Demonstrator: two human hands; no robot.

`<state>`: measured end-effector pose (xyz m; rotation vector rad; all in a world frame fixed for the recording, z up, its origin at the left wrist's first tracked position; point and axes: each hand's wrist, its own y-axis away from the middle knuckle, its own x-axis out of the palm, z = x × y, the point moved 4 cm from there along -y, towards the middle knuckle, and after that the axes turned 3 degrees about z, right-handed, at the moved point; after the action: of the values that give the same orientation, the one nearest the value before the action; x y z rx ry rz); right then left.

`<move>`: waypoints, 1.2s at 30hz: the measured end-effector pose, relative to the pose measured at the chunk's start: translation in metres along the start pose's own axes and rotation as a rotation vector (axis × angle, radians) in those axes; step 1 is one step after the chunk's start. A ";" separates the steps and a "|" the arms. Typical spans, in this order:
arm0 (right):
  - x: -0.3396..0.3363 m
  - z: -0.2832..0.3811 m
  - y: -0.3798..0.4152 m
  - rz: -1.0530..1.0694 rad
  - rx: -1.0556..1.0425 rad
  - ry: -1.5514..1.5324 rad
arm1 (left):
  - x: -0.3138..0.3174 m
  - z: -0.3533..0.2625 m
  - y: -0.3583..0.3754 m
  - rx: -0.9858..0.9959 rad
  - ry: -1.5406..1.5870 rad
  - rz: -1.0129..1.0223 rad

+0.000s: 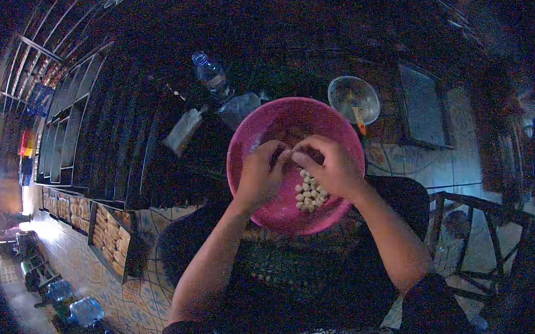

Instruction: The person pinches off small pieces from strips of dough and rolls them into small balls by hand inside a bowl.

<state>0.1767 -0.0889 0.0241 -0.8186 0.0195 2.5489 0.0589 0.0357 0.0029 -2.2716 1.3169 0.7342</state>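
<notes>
A round pink basin [270, 218] rests over the person's lap. Inside it, toward the lower right, lies a cluster of several small pale balls [310, 194]. Both hands are above the basin, their fingertips meeting near its middle. My left hand [263, 172] is closed in a pinch, thumb and fingers together. My right hand [329, 164] pinches in the same way, just above the pale balls. Whatever sits between the fingertips is too small and dark to make out.
Beyond the basin stand a clear plastic bottle [212, 76] and a bowl [353, 96] with an orange-handled tool [359, 121]. Filled trays [109, 236] line the left side; large water bottles [85, 311] are at lower left. A dark chair frame [472, 204] is at right.
</notes>
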 end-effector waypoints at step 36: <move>-0.001 -0.003 0.003 -0.020 0.147 -0.250 | 0.014 0.010 0.016 -0.383 0.866 -0.006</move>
<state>0.1781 -0.0924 0.0221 -0.4393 0.1172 2.5766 0.0486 0.0252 -0.0153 -3.0767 1.6023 -0.0657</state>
